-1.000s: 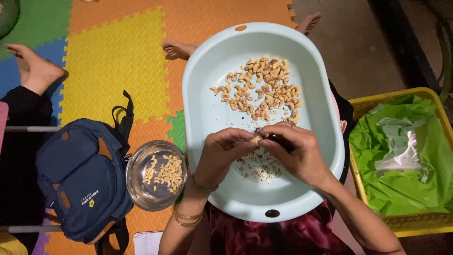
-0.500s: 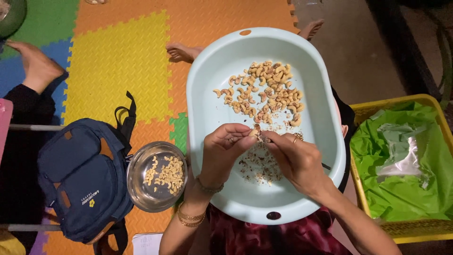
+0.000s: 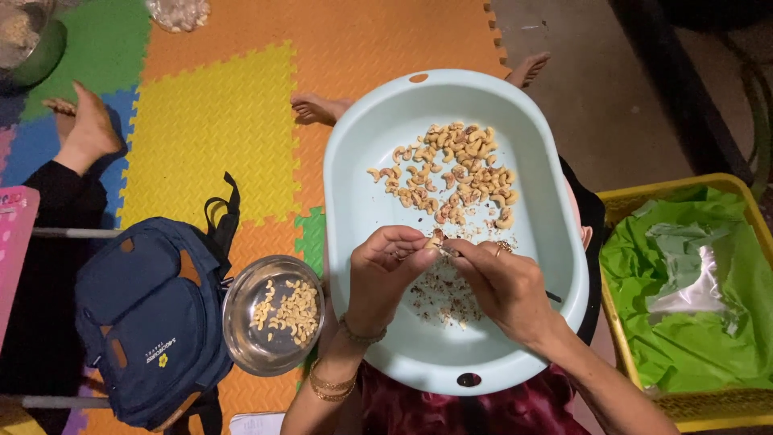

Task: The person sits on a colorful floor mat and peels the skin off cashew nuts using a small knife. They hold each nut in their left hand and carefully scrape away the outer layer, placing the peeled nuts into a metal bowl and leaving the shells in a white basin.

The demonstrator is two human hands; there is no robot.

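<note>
Both hands are meeting over the middle of a pale blue oval plastic basin (image 3: 354,201): the left hand (image 3: 386,270) is curling its fingers shut around a small cashew nut (image 3: 437,239), pinching it at the fingertips, while the right hand (image 3: 503,282) is closing on the same nut from the other side, with a thin dark tool just showing behind its palm. Just beyond the fingertips a heap of unpeeled cashew nuts (image 3: 451,173) is lying on the basin floor, and directly beneath the hands a scatter of reddish-brown skin flakes (image 3: 443,294) is collecting. To the left of the left wrist a round steel bowl (image 3: 241,322) is holding peeled pale kernels (image 3: 290,310), touching a navy blue fabric backpack (image 3: 145,322) that is carrying a small yellow flower patch low on its front pocket. To the right of the right forearm a yellow plastic crate (image 3: 708,407) is sitting lined with green plastic sheet (image 3: 644,266), a clear bag lying on it. Open foam mat in orange, yellow and green (image 3: 209,121) is stretching away beyond the left hand, while the basin rim and crate edge are leaving little room on the right. Compared with half a second ago, the hands are staying joined at the same spot, the right hand lying slightly lower.
</note>
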